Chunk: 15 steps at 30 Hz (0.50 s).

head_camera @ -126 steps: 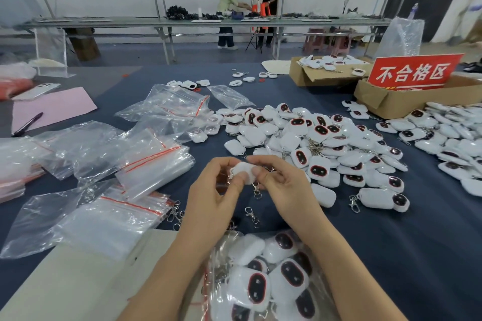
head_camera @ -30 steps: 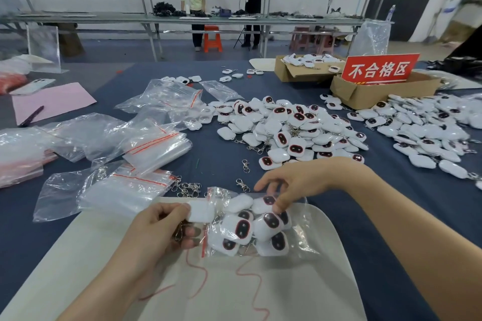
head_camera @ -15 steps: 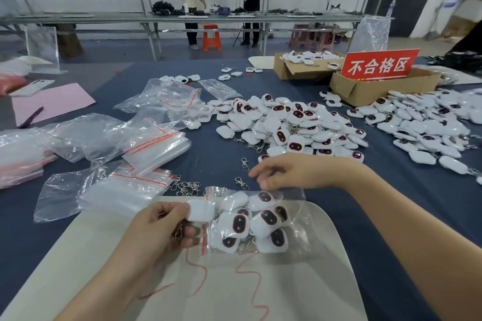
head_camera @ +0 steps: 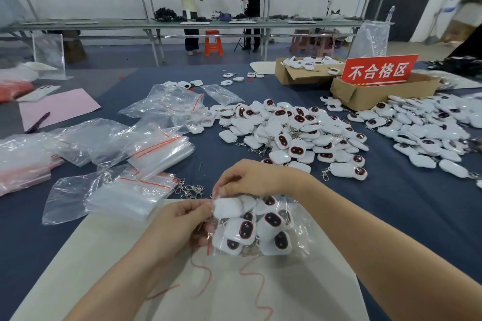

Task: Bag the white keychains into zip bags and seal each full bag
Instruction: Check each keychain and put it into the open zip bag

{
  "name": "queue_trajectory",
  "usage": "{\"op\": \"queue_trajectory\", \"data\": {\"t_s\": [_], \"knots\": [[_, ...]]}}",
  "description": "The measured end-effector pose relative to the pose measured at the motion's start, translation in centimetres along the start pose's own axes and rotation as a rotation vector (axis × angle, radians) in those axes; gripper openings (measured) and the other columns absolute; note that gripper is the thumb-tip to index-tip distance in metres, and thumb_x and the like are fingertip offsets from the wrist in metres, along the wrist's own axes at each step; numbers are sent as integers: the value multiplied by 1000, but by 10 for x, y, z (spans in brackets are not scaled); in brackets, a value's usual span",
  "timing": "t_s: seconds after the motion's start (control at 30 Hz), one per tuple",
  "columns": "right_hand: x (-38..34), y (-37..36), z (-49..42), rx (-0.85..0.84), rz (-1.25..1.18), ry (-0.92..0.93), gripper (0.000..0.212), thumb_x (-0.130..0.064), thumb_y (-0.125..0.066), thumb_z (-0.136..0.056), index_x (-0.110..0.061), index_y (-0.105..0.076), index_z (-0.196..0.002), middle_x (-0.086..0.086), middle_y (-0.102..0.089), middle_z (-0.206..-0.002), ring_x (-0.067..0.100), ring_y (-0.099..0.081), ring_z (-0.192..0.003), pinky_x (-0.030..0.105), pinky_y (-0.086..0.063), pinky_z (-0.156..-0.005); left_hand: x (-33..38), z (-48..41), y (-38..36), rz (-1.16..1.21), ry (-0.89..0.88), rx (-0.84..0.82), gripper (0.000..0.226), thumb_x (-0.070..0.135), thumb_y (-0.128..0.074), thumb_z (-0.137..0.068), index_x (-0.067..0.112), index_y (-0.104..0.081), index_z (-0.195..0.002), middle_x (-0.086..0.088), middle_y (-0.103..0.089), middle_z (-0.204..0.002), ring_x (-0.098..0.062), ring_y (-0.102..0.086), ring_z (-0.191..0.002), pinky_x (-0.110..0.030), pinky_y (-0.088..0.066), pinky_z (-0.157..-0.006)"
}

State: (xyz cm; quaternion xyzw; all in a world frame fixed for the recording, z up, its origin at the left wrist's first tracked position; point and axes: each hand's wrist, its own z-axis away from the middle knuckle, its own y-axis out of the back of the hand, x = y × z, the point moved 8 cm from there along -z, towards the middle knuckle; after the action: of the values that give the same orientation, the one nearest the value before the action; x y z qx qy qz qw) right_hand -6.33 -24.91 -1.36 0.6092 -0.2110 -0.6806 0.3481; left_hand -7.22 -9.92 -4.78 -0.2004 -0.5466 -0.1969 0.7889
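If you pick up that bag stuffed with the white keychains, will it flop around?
Probably floppy: the bag is thin, crinkled plastic bulging around the keychains. Likely lumpy and fairly heavy for a bag, since it looks packed. Maybe slippery, as the film shines; the left hand and right hand pinch its edge.

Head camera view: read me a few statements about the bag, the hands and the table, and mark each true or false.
1. The left hand and right hand both hold the zip bag. True.
2. The zip bag is empty. False: white keychains are inside it.
3. A pile of loose keychains lies beyond the hands. True.
4. The pink paper lies right of that pile. False: it lies far left.
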Motion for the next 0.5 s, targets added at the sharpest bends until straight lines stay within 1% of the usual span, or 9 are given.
{"op": "queue_trajectory", "data": {"t_s": [0.03,0.1,0.13,0.23,0.33,0.37,0.43,0.47,0.5], "knots": [[0,0,0,10,-11,0,22,-22,-66,-98,-15,-75,-116,-6,-74,-109,2,-65,-99,14,-47,-87,-1,-1,-3,-22,17,-15,18,1,-55,-99,-9,-70,-97,-10,-53,-60,-14,-44,-45,-20,-39,-43],[-1,-1,-1,27,-21,1,21,-21,-66,-97,-16,-75,-115,-6,-74,-108,2,-64,-97,14,-46,-90,0,-3,-7,-139,29,-39,19,-8,-48,-95,-15,-66,-96,-11,-50,-59,-16,-41,-43,-20,-34,-42],[-1,-2,-1,29,-31,-1,20,-21,-67,-97,-16,-76,-114,-6,-75,-109,1,-63,-97,14,-46,-91,2,-3,-9,-210,26,-62,26,-12,-42,-93,-14,-68,-95,-12,-50,-59,-17,-41,-43,-20,-33,-42],[0,-4,-1,38,-62,-16,19,-22,-67,-97,-20,-76,-114,-7,-75,-110,4,-65,-98,16,-47,-93,9,-5,-9,-355,11,-100,47,-15,-35,-92,3,-79,-91,-16,-54,-66,-20,-44,-48,-23,-36,-47],[4,-3,2,52,-119,-27,20,-26,-65,-98,-22,-76,-115,-2,-76,-110,10,-68,-100,19,-50,-91,12,-9,2,-304,15,-59,47,-16,-31,-91,-1,-75,-94,-21,-61,-72,-22,-48,-51,-20,-40,-45],[6,-2,3,56,-160,-33,20,-27,-64,-99,-22,-75,-115,0,-76,-109,8,-68,-95,18,-51,-89,12,-11,5,-277,10,-42,46,-16,-29,-92,-3,-74,-97,-22,-64,-75,-22,-50,-52,-20,-43,-45],[9,2,6,77,-237,-38,19,-27,-62,-100,-23,-75,-114,-5,-77,-102,2,-67,-86,16,-53,-85,13,-14,14,-205,-13,10,45,-17,-29,-93,-5,-71,-100,-18,-69,-79,-20,-56,-50,-21,-49,-46],[11,8,6,119,-255,-31,18,-24,-61,-101,-24,-74,-112,-8,-76,-97,-1,-66,-82,17,-54,-84,14,-16,19,-164,-31,48,42,-16,-30,-95,-5,-70,-99,-16,-70,-81,-18,-59,-50,-22,-50,-46],[14,18,7,201,-249,-22,18,-22,-60,-101,-25,-73,-112,-11,-75,-94,-4,-64,-78,19,-54,-83,16,-18,25,-131,-56,90,40,-15,-32,-97,-5,-70,-100,-15,-69,-84,-17,-60,-52,-22,-51,-46]]}}
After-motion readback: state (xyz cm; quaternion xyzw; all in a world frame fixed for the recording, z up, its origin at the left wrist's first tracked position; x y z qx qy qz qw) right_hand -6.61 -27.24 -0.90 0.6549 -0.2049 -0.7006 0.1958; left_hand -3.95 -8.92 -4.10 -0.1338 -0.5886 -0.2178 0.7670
